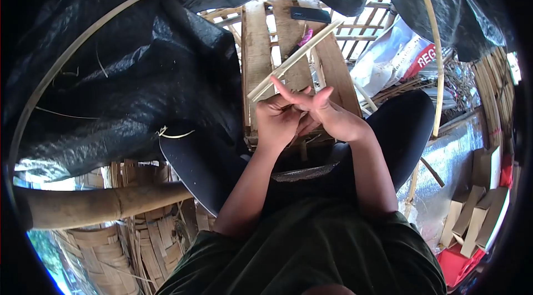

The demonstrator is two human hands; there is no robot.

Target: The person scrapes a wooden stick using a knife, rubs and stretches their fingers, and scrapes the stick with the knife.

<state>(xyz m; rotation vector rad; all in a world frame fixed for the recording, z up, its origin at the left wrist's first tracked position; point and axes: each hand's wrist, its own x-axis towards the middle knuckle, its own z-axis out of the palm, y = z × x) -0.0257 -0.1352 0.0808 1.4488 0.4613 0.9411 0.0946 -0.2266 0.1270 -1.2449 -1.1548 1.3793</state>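
Both hands meet just above the near end of a wooden plank bench. My left hand has its fingers curled in against the fingers of my right hand; whatever it may pinch is hidden. On my right hand the index finger and thumb stretch out apart, while the other fingers touch the left hand. Pale split bamboo strips lie slantwise across the planks, just beyond the fingers. A dark phone rests at the bench's far end, and a small pink item lies partly behind the strips.
Black plastic sheeting hangs at left and overhead. A thick bamboo pole crosses the lower left, beside woven bamboo. To the right are a printed white sack, a thin upright bamboo stick and cardboard pieces.
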